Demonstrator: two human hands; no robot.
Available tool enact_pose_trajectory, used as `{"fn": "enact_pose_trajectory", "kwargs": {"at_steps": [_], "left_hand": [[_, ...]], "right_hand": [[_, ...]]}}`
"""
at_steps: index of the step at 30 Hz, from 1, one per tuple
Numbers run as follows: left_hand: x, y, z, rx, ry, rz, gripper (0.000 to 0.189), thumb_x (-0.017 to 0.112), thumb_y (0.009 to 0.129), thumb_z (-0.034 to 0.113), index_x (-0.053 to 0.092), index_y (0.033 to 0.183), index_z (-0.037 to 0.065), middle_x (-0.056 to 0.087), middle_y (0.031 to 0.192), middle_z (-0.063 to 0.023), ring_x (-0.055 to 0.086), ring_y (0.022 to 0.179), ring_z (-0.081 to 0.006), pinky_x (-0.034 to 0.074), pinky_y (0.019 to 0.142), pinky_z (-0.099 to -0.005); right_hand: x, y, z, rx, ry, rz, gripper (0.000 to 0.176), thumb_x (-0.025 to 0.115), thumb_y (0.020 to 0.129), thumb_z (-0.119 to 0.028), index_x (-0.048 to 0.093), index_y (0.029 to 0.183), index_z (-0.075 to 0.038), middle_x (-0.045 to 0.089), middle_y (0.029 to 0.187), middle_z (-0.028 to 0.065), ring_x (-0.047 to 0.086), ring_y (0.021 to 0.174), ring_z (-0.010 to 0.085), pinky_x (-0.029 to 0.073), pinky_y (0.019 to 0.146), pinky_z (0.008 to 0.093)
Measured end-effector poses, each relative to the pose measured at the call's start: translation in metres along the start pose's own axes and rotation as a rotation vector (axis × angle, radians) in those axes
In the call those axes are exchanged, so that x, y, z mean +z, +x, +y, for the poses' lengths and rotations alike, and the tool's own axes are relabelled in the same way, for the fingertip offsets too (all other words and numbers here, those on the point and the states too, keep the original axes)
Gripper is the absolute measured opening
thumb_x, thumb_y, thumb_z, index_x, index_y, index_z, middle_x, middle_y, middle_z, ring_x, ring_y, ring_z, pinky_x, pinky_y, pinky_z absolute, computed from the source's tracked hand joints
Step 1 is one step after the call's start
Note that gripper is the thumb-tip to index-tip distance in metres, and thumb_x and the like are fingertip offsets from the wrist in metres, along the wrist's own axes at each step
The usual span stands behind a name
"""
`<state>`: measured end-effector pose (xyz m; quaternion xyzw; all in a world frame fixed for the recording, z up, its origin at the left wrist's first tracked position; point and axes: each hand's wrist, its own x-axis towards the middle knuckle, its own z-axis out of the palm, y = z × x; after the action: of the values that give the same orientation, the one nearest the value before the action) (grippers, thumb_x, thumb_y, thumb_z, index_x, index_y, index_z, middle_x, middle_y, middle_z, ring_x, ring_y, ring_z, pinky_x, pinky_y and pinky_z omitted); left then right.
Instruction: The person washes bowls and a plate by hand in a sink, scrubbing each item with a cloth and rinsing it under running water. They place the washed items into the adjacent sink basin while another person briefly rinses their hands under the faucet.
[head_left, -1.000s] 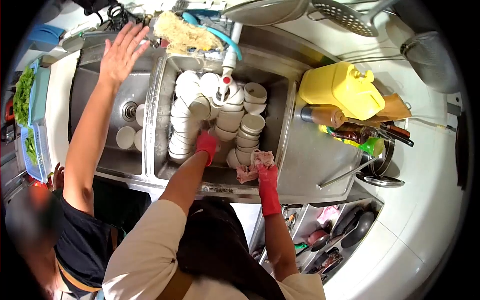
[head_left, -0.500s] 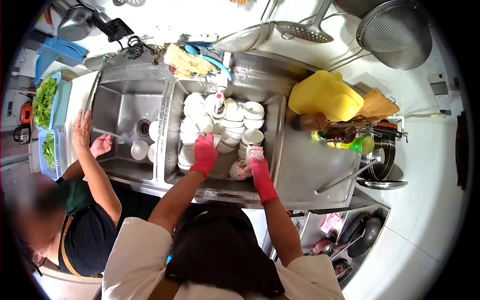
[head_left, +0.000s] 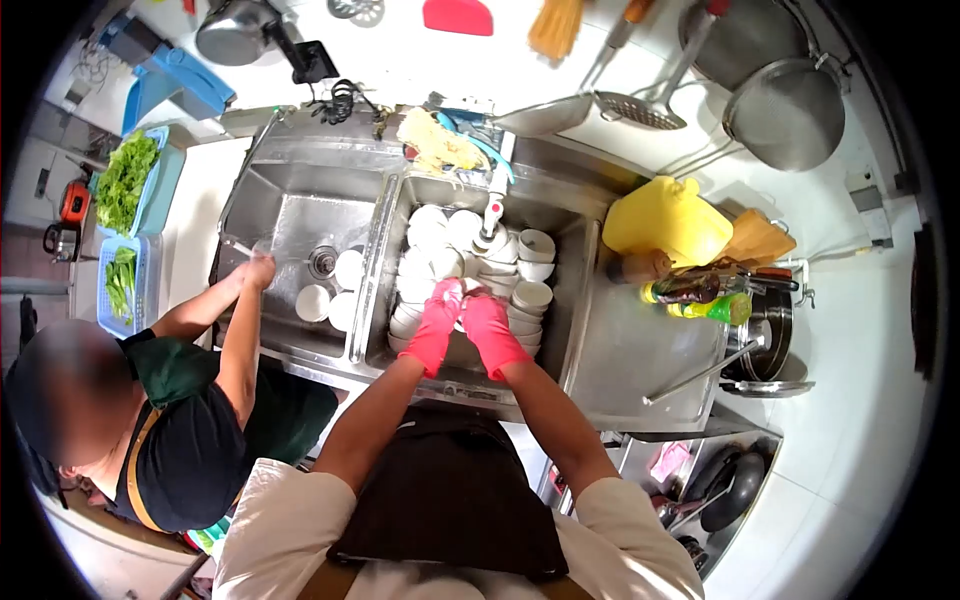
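Note:
Both my hands wear pink rubber gloves and meet low over the stacked white bowls point(head_left: 533, 296) in the right sink basin. My left hand point(head_left: 438, 318) is closed at the rim of a small white bowl, most of which the gloves hide. Pressed against it from the right, my right hand point(head_left: 488, 328) is closed on a pale pink cloth, which barely shows between the gloves. Above them, the faucet point(head_left: 492, 215) reaches down over the stacks.
A co-worker's hands point(head_left: 258, 270) are at the left basin point(head_left: 300, 225), where several white bowls point(head_left: 313, 303) lie near the drain. A yellow jug point(head_left: 665, 222) and bottles point(head_left: 690, 288) stand on the right drainboard point(head_left: 640, 370). Strainers point(head_left: 785, 115) hang on the wall.
My hands have come together from apart, the right moving left with the cloth. The co-worker's raised hand has come down to the other. The view has shifted, too.

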<state>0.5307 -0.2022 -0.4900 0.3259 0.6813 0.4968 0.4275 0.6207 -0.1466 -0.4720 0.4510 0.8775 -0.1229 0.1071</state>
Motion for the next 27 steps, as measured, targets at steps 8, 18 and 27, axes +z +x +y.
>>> {"fn": "enact_pose_trajectory", "kwargs": {"at_steps": [8, 18, 27], "left_hand": [[-0.016, 0.004, 0.028, -0.176, -0.507, 0.029, 0.029, 0.044, 0.089, 0.026, 0.057, 0.102, 0.002, 0.058, 0.08, 0.0, 0.051, 0.069, -0.0087, 0.041, 0.062, -0.02], [-0.037, 0.005, 0.047, -0.605, -0.319, -0.011, 0.04, 0.045, 0.087, 0.037, 0.052, 0.112, 0.006, 0.06, 0.093, -0.0088, 0.055, 0.08, -0.0161, 0.046, 0.068, -0.0258], [-0.036, 0.049, 0.064, 0.061, 0.116, 0.058, 0.036, 0.048, 0.083, 0.032, 0.055, 0.105, 0.005, 0.057, 0.103, -0.0136, 0.055, 0.089, -0.0214, 0.044, 0.074, -0.0312]], "right_hand": [[0.034, 0.034, -0.005, 0.157, 0.763, -0.092, 0.026, 0.06, 0.072, -0.029, 0.058, 0.085, -0.007, 0.06, 0.087, 0.0189, 0.058, 0.083, 0.0316, 0.046, 0.07, 0.0367], [-0.05, 0.011, -0.046, 0.331, 0.473, -0.045, 0.032, 0.049, 0.077, -0.033, 0.061, 0.093, -0.007, 0.06, 0.096, 0.0161, 0.057, 0.09, 0.0312, 0.046, 0.075, 0.039], [-0.077, -0.004, -0.021, 0.215, 0.143, -0.235, 0.032, 0.052, 0.074, -0.029, 0.06, 0.096, -0.006, 0.059, 0.094, 0.0177, 0.056, 0.089, 0.0331, 0.045, 0.076, 0.0381]]}}
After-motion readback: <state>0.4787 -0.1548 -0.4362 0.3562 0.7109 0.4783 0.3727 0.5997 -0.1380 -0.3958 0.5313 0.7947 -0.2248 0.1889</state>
